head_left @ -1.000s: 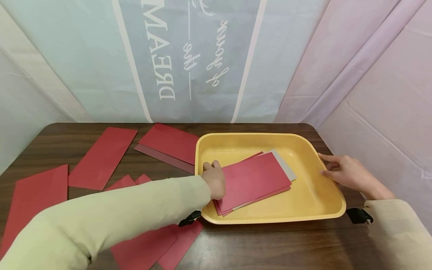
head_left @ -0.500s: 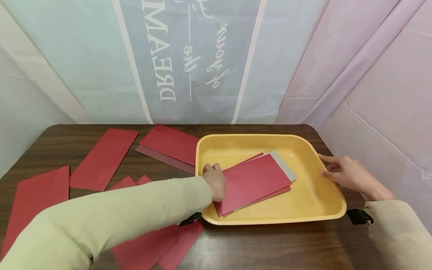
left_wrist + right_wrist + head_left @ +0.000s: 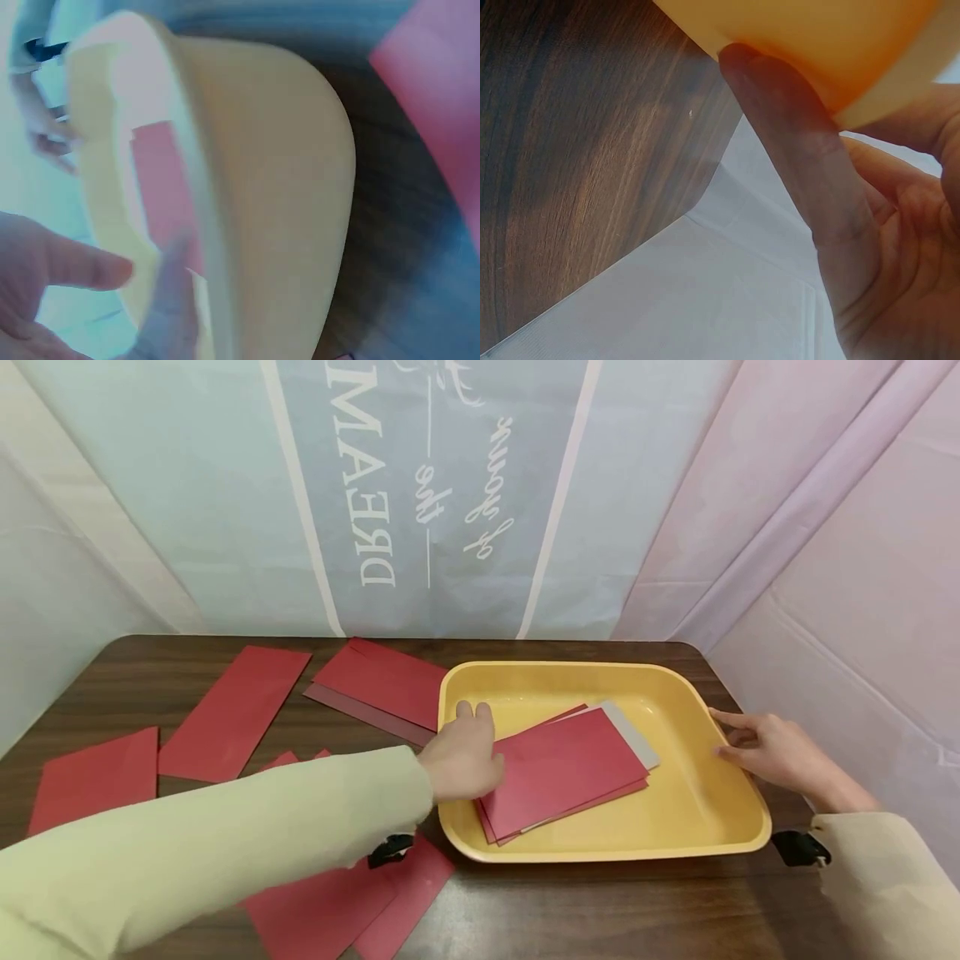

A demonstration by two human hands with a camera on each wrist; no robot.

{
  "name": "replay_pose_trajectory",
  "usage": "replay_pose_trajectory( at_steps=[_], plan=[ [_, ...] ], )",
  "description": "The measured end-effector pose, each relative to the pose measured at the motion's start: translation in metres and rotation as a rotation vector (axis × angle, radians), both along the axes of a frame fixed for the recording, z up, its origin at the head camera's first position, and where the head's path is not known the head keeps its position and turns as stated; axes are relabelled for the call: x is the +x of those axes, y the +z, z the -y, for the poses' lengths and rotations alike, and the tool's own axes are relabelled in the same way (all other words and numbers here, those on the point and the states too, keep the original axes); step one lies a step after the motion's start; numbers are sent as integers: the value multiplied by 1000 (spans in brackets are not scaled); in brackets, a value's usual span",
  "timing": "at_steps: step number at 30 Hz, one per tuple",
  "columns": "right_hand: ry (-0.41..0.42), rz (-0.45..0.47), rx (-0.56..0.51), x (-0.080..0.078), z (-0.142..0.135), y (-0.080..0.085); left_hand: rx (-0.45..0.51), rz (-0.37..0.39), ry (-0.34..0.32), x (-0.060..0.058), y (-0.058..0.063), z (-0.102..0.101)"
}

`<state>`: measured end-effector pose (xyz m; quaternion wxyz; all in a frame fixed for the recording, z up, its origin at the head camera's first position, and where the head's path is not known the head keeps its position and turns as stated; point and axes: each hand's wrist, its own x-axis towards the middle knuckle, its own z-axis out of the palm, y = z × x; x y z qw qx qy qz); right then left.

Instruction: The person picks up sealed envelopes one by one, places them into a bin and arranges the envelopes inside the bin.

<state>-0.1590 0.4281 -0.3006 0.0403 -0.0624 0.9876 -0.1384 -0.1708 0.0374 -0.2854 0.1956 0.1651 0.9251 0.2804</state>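
Observation:
A yellow plastic tray sits on the right of the table. Inside it lies a loose stack of red envelopes, with a greyish corner poking out at the upper right. My left hand is over the tray's left rim, beside the stack's left end. Its thumb and forefinger stand apart in the left wrist view, with nothing between them. At the right rim my right hand grips the tray, thumb over the edge and a finger along the outer wall.
Several more red envelopes lie to the left, among them one at the far left, one behind it, one with its flap out and some under the left sleeve. Fabric curtains border the dark wooden table.
My left hand has drawn back slightly to the left from the envelope stack, and its fingers have straightened. The right hand keeps its hold on the tray, and the stack stays put.

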Motion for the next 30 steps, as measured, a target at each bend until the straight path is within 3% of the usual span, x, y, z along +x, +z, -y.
replay_pose_trajectory(
  at_steps=[4, 9, 12, 19, 23, 30],
  plan=[
    [-4, 6, 1, 1, 0, -2, 155, 53, 65, 1, 8, 20],
    [-7, 22, -12, 3, -2, -3, 196, -56, 143, -7, 11, 52],
    [-7, 27, -13, 3, -3, -4, 193, -91, 140, -11, 12, 74],
    [-8, 43, -18, 2, -2, -5, 124, -57, 72, -14, 7, 123],
    [-8, 51, -18, 1, -1, -5, 32, -61, 0, -15, -4, 147],
    [-10, 42, -36, -4, 1, -2, -153, -136, -164, -12, -23, 192]
  ],
)
